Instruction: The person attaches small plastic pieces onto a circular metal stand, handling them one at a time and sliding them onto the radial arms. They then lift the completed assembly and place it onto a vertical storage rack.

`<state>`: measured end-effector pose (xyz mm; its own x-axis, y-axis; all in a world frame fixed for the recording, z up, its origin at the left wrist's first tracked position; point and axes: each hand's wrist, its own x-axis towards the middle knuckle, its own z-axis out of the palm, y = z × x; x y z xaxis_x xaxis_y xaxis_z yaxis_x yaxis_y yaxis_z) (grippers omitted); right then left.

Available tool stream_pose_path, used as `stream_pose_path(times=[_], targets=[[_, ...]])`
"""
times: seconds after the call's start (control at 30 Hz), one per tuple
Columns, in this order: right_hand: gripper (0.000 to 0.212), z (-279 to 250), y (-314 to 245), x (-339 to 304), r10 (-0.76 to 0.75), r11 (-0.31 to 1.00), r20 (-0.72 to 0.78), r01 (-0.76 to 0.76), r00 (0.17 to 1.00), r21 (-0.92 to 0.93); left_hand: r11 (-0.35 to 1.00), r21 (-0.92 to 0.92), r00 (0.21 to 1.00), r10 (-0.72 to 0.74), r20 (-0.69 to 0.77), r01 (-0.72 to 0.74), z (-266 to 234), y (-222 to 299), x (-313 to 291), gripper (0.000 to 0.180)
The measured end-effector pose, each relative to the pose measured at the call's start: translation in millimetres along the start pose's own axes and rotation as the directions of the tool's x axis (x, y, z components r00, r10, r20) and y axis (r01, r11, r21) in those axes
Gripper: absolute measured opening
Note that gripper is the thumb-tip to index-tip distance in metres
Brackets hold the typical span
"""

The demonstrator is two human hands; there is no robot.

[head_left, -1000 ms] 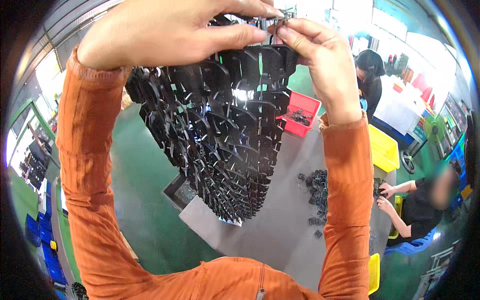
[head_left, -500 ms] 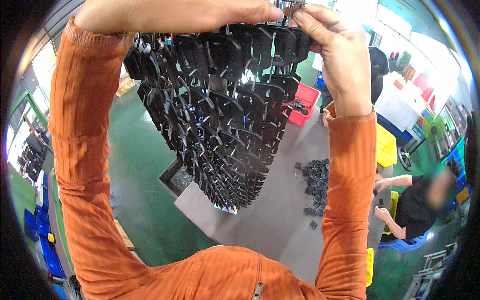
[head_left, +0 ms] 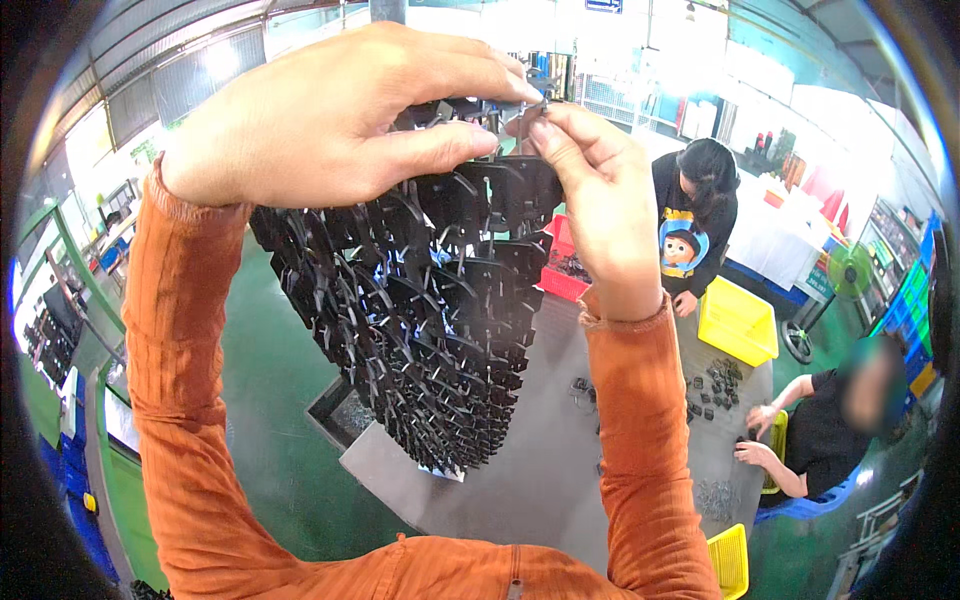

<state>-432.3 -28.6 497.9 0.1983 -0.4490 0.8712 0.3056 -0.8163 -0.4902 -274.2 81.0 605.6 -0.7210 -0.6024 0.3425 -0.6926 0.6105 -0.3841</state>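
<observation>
Black parts (head_left: 440, 300): hung in tiers, as I saw, before the left edge of the grey table (head_left: 550, 440).
Right hand (head_left: 605, 190): thumb and forefinger pinched a small piece (head_left: 544, 107) at the tiers' upper right corner.
Left hand (head_left: 330, 120): thumb and fingers parted near the top edge; any hold, I couldn't tell.

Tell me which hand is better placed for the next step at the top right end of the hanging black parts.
Probably the right hand: its thumb and fingertips are close together right at that end of the black parts. The left hand reaches across the top, thumb and fingers apart.
</observation>
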Motion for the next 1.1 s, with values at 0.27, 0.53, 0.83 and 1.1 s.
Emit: stream_pose_path(times=[0.27, 0.53, 0.83, 1.1], targets=[[0.015, -25, -4, -10, 0.165, 0.960, -0.115, -0.133, 0.979, 0.245, 1.000, 0.001, 1.000, -0.016, -0.004, 0.016, 1, 2, 3, 0.040], [0.020, -88, 36, -7, 0.365, 0.926, -0.018, -0.365, 0.931, -0.100, 0.970, -0.061, 0.969, -0.227, 0.097, 0.233, -4, 4, 19, 0.043], [0.021, -218, 190, -50, 0.312, 0.668, 0.032, -0.195, 0.950, -0.719, 0.973, 0.099, 0.978, -0.210, 0.003, 0.208, 3, 24, 24, 0.042], [0.024, -87, 37, -13, 0.163, 0.953, -0.036, -0.167, 0.986, -0.251, 0.997, -0.035, 0.987, -0.069, 0.143, 0.075, 0, -3, 32, 0.047]])
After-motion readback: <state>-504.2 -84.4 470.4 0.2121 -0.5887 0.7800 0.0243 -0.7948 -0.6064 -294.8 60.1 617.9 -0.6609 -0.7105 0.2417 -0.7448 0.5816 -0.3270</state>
